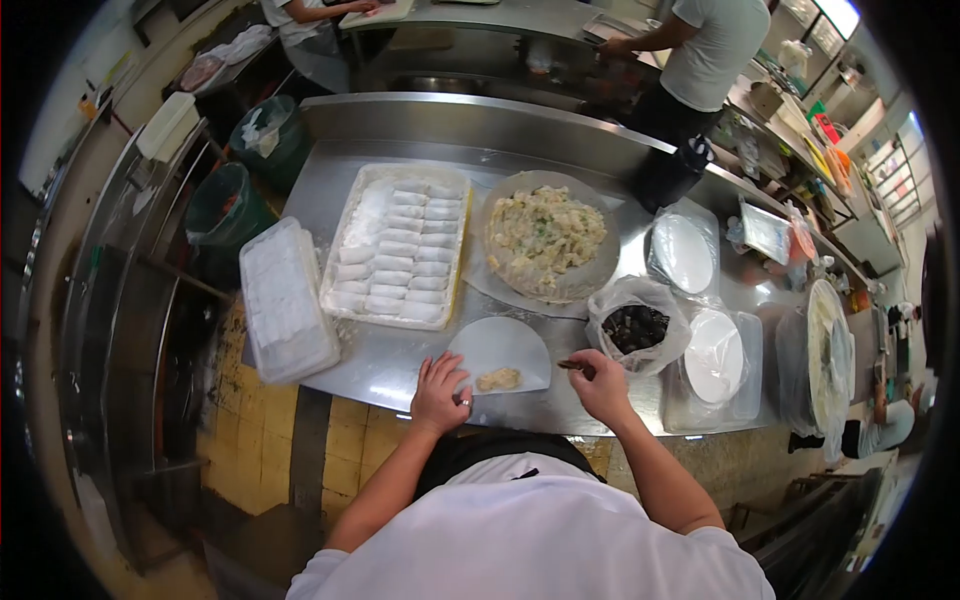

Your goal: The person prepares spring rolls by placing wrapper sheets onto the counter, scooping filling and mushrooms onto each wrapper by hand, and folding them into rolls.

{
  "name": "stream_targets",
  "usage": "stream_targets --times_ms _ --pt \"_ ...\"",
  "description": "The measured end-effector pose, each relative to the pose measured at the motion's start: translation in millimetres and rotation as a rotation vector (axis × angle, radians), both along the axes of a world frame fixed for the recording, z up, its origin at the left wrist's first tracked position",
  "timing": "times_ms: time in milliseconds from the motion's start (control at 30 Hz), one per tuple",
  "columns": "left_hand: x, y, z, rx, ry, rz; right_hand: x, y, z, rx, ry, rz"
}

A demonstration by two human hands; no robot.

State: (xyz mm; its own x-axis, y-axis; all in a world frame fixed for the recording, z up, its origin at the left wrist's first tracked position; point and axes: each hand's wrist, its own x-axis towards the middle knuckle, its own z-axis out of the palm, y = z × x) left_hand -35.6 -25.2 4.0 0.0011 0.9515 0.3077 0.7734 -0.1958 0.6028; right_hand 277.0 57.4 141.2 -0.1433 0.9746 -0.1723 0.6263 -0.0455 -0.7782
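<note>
A round white wrapper (pixel 500 345) lies on the steel table before me, its near edge folded up straight, with a small lump of filling (pixel 499 379) near that edge. My left hand (pixel 440 393) rests at the wrapper's left edge, fingers spread. Right of the wrapper, my right hand (pixel 599 387) pinches a small dark piece (pixel 570 365). Beyond the wrapper is a wide bowl of pale filling with green bits (pixel 548 235). A bag of dark pieces (pixel 636 328) stands just past my right hand. White rolls (pixel 396 249) lie in rows in a floured tray (pixel 450 318).
A lidded white container (pixel 285 300) sits at the table's left edge. On the right are bagged stacks of white rounds (pixel 713 355) and a black bottle (pixel 672 175). Green bins (pixel 228 205) stand at the left. Two people work beyond the raised back edge (pixel 430 110).
</note>
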Motion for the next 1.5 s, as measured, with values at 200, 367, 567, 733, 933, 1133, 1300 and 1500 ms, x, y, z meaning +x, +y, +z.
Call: stream_targets --times_ms 200,367,567,733,933,1133,1300,1500 --pt "-1.2 -0.4 -1.3 -0.003 -0.015 -0.011 -64.5 10.2 -8.6 0.284 -0.428 0.575" --pt "-2.1 -0.3 -5.1 0.008 -0.014 -0.02 -98.9 18.6 -63.0 0.312 -0.515 0.824" --pt "-2.6 -2.1 -8.4 0.021 -0.013 -0.017 -89.9 10.9 -74.1 0.339 -0.372 0.743" --pt "-2.1 0.3 -4.5 0.022 -0.011 -0.013 -81.3 15.7 -77.1 0.4 -0.405 0.797" --pt "-3.1 -1.1 -9.8 0.009 -0.063 0.016 -72.0 8.4 -71.9 0.317 -0.243 0.491" --pt "5.1 19.4 7.9 -0.146 -0.102 0.289 -40.4 20.8 -74.4 -0.035 -0.474 0.055" --pt "3.1 41.2 18.7 -0.399 0.039 0.279 -34.4 21.1 -111.2 -0.071 -0.289 0.021" --pt "1.6 31.2 30.2 -0.602 -0.341 0.39 -38.3 3.5 -86.1 -0.419 0.385 -0.369"
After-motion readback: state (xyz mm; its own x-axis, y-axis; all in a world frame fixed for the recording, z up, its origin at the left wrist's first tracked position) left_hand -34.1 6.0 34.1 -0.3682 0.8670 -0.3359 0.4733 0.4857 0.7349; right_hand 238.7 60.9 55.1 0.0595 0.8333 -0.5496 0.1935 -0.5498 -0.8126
